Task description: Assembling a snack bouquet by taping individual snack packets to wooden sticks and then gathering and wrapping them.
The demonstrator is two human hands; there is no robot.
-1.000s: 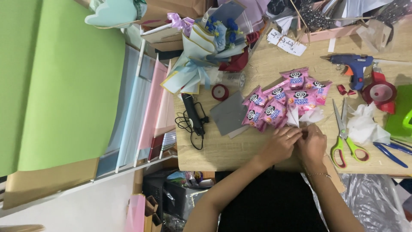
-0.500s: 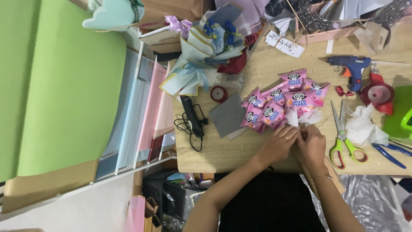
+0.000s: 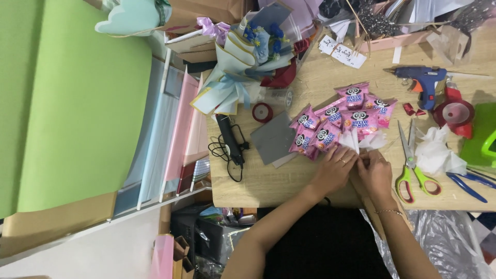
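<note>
Pink snack packets fan out mid-desk, their white paper stems pinched together at six o'clock by both hands: left hand and right hand, fingers curled, wrists angled inward. Green-handled scissors lie at three o'clock on the wooden desk.

Bare tabletop left of hands; scissors crowd right.

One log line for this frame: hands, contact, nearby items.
left hand: on pink snack packets | right hand: pinching white paper | near: green scissors | surface: wooden table
</note>
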